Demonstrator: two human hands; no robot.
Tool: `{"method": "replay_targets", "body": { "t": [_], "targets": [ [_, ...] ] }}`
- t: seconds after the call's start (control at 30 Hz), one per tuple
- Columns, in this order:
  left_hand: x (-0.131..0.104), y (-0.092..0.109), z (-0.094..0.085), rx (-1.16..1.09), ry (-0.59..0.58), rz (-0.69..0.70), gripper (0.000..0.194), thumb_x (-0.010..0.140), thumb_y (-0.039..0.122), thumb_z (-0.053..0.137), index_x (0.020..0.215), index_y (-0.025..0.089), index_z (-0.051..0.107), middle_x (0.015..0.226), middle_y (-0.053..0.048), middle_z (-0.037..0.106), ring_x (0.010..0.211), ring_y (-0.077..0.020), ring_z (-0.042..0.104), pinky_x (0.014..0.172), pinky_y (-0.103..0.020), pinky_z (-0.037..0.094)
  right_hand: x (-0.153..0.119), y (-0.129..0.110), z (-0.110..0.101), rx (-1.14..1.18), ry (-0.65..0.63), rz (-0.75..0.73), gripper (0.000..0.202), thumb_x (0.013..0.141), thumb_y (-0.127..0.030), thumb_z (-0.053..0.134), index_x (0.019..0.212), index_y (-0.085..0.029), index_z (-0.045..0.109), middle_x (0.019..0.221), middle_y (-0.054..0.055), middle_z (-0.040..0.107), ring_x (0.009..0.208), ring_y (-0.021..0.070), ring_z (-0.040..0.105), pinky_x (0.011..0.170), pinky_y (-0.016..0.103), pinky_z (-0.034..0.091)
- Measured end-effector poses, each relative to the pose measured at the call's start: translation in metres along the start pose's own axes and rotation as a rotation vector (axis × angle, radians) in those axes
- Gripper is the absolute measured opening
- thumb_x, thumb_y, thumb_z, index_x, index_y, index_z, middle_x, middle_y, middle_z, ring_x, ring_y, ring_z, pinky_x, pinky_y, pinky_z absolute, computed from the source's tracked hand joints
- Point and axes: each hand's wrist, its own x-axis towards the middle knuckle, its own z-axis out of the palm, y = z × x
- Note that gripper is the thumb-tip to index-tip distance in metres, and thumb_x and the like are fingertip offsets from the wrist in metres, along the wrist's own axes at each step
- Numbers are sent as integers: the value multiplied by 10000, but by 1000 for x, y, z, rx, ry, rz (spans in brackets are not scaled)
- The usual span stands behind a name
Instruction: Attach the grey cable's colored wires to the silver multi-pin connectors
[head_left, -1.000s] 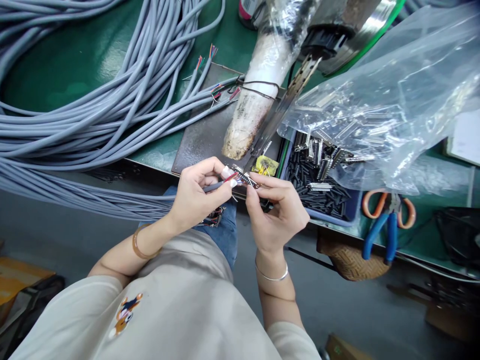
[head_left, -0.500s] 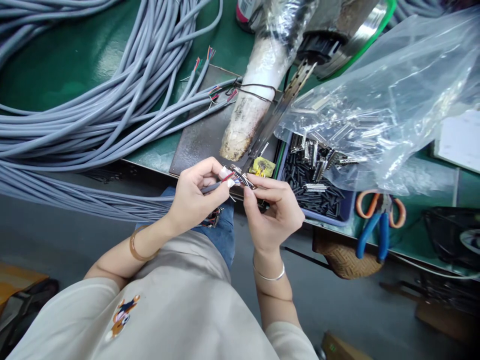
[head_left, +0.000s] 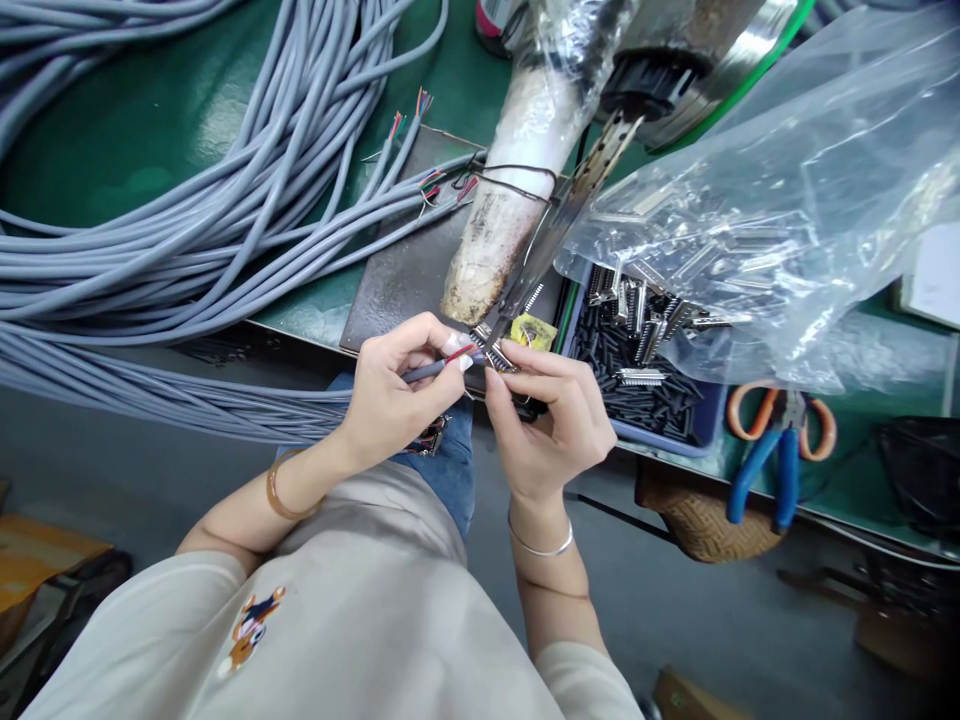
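My left hand (head_left: 401, 385) pinches the end of a grey cable (head_left: 424, 372), whose thin coloured wires fan out at the fingertips. Between finger and thumb, my right hand (head_left: 551, 415) grips a small metal connector (head_left: 493, 350). The wire ends meet the connector's pins, and the tip of a soldering iron (head_left: 555, 225) reaches down onto that spot from above. Just left of the iron lies a white wrapped tube (head_left: 499, 190) with a stained end. A yellow sponge (head_left: 533, 332) sits right behind my right fingertips.
Bundled grey cables (head_left: 172, 250) cover the bench's left side. A blue bin (head_left: 705, 430) holds black sleeves and connectors, partly under a clear plastic bag (head_left: 840, 200). Blue-handled cutters (head_left: 784, 465) and orange-handled scissors (head_left: 825, 430) overlap at the front edge.
The connector has turned slightly in my right fingers, and the iron's tip now overlaps the wires and pins. The whole view has shifted slightly; both hands keep their grips.
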Motion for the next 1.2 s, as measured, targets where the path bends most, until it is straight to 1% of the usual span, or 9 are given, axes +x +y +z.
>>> {"method": "replay_targets", "body": {
  "t": [0.27,0.4,0.47,0.53,0.63,0.73,0.97,1.1,1.2],
  "targets": [
    [-1,1,-2,-4,-14,-128,145,741,168,720,697,183,583,692,0,622,599,-79,547,480,-166,382,-9,-3,-1,-107,-24,-116,178,862,-123,765,908,-233,632,1078,47,807,873,151,783,736,249,639],
    [-3,1,-2,-8,-37,-140,141,742,156,704,699,182,572,693,-6,624,616,-88,555,487,-171,378,-14,-2,-8,-31,-25,-16,140,911,-133,708,982,-235,646,1006,25,810,849,161,786,717,270,632],
    [-5,1,-2,7,-40,-132,142,740,154,703,695,180,571,709,-17,636,633,-95,568,489,-174,374,-13,-1,-17,-9,26,30,147,938,-140,672,1046,-239,671,918,0,797,718,138,754,609,245,587],
    [-8,1,-2,28,-48,-125,143,744,155,703,693,176,571,726,-27,644,639,-97,574,486,-173,363,-11,-2,-26,-74,29,3,154,943,-163,676,1070,-246,701,789,-35,754,549,93,643,521,223,506],
    [-12,2,-3,49,-92,-107,119,762,144,688,716,172,582,729,-22,644,585,-76,533,465,-169,335,-3,-5,-35,-207,-139,-111,121,934,-206,712,1047,-245,733,639,-59,656,470,69,491,522,228,438],
    [-15,2,-3,54,-149,-81,111,766,116,662,733,171,572,730,-3,647,498,-38,427,433,-166,295,3,-7,-38,-253,-275,-204,101,962,-225,680,1049,-228,730,596,-57,595,488,76,450,528,253,381],
    [-19,2,-4,40,-185,-67,128,750,115,657,715,172,547,670,29,588,453,-19,342,406,-160,257,9,-7,-37,-292,-362,-335,73,963,-202,670,1014,-184,718,571,-62,532,502,98,383,517,278,321],
    [-21,0,-6,10,-164,-119,134,740,144,708,711,176,581,663,19,595,482,-40,409,417,-161,288,5,-7,-37,-352,-337,-284,127,944,-206,693,1064,-203,735,579,-60,569,489,86,429,523,284,335],
    [-20,0,-7,-52,-102,-169,169,717,178,769,693,177,602,667,2,607,534,-64,481,438,-165,327,-3,-6,-36,-257,-174,-109,334,948,-173,652,1272,-251,680,609,-72,598,457,75,472,490,258,372]
  ]
}}
